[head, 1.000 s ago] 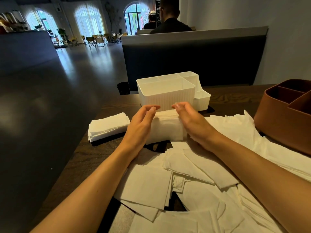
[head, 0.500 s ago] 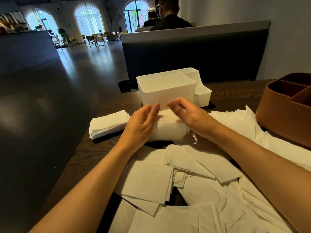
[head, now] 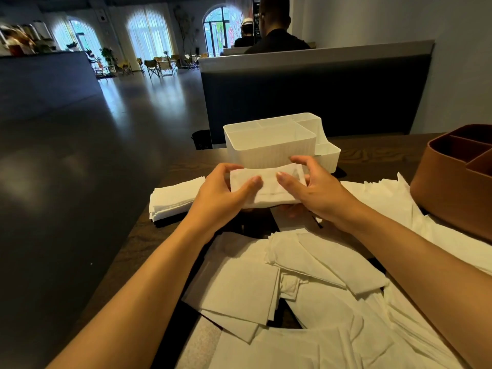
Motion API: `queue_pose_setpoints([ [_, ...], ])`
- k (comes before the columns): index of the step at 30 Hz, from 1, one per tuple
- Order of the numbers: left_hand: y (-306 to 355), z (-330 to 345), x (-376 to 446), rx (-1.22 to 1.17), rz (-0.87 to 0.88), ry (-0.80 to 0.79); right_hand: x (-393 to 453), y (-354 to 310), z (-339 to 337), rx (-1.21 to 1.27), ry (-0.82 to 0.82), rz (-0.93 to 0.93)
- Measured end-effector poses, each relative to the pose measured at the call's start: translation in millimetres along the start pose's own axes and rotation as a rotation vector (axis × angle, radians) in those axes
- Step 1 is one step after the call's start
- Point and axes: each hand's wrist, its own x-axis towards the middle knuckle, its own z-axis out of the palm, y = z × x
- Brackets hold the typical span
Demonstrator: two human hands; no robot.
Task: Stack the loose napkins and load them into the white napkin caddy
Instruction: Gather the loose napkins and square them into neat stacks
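Head view: both hands, left (head: 221, 191) and right (head: 318, 191), grasp a napkin stack (head: 267, 189) at its ends, thumbs on top, seemingly lifted off the surface (head: 149, 235) just before the white caddy (head: 269, 147). Loose napkins (head: 292, 302) lie nearer.

A white napkin stack (head: 266, 189) is seen before a white caddy (head: 269, 147) with finely ribbed walls. White loose napkins (head: 292, 283) are spread over a dark brown, wood-grained counter (head: 372, 153). A reddish-brown organizer (head: 452, 182) is shown at the right.
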Motion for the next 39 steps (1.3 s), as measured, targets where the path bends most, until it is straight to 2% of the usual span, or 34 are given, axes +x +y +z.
queue_pose_setpoints([
  [2, -1.4, 0.2, 2.3, -0.064, -0.098, 0.059, -1.1, -3.8, 2.3, 0.144, -0.024, 0.065],
  [6, -7.7, 2.3, 4.1, 0.12, -0.095, 0.129, -0.7, -4.9, 3.0, 0.176, -0.007, 0.138],
  [11, -12.9, 4.8, 7.7, 0.181, -0.064, 0.037, 1.1, -2.6, -0.2, 0.07, 0.033, 0.153],
  [15, -17.9, 5.5, 6.3, 0.354, 0.004, 0.105, 0.7, 1.0, -3.4, -0.315, 0.167, -0.044],
  [17, -15.2, 4.8, 4.1, 0.449, 0.044, 0.157, -0.7, -0.2, -5.2, -0.435, 0.18, -0.139],
  [21, -1.4, -3.2, 2.3, 0.493, 0.294, 0.255, -7.2, -9.5, -10.2, -0.814, 0.146, -0.335],
  [23, 9.3, -8.0, -2.4, 0.405, 0.36, 0.1, -11.6, -16.3, -14.4, -0.937, 0.112, -0.422],
  [25, 16.8, -11.4, -6.8, 0.35, 0.33, -0.19, -15.5, -21.2, -16.7, -0.987, 0.005, -0.447],
  [27, 21.7, -17.5, -11.2, 0.374, 0.223, -0.461, -18.8, -22.9, -14.0, -1.002, -0.13, -0.425],
  [30, 30.7, -31.4, -14.6, 0.479, 0.126, -0.678, -22.4, -23.7, -11.8, -0.951, -0.27, -0.405],
  [32, 37.6, -39.5, -18.9, 0.605, -0.012, -0.835, -27.1, -29.3, -12.7, -0.888, -0.344, -0.383],
  [35, 41.2, -40.6, -23.1, 0.77, -0.16, -0.947, -31.0, -33.3, -11.0, -0.84, -0.418, -0.354],
  [39, 48.5, -32.0, -29.1, 0.946, -0.166, -0.951, -32.7, -34.6, -9.9, -0.812, -0.432, -0.361],
])
